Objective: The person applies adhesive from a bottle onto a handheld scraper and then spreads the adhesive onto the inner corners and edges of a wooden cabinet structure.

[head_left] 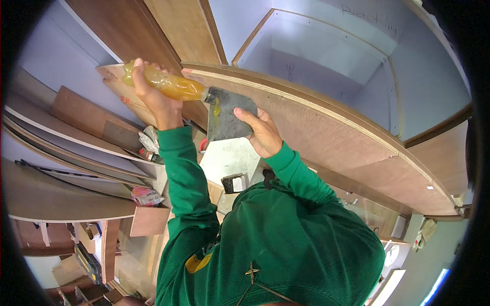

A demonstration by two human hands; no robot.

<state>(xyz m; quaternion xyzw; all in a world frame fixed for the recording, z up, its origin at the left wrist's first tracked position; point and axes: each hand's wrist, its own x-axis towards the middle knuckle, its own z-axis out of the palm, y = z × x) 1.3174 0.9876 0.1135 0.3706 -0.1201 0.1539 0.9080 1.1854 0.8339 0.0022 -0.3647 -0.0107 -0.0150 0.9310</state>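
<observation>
My left hand (156,97) is wrapped round a clear plastic bottle (178,87) of amber, glue-like liquid, tipped on its side with its dark neck to the right. The neck meets the upper left part of a thin grey flat sheet (227,125). A streak of yellow liquid (217,108) lies on the sheet just below the neck. My right hand (263,132) grips the sheet by its right edge, thumb on top; the fingers underneath are partly hidden.
A long plywood panel (306,122) with a curved-looking edge runs just beyond my hands. Behind it stands a pale open cabinet (326,66). Several boards (76,132) lean at the left, near a pink package (146,196). A small dark box (235,183) sits below my hands.
</observation>
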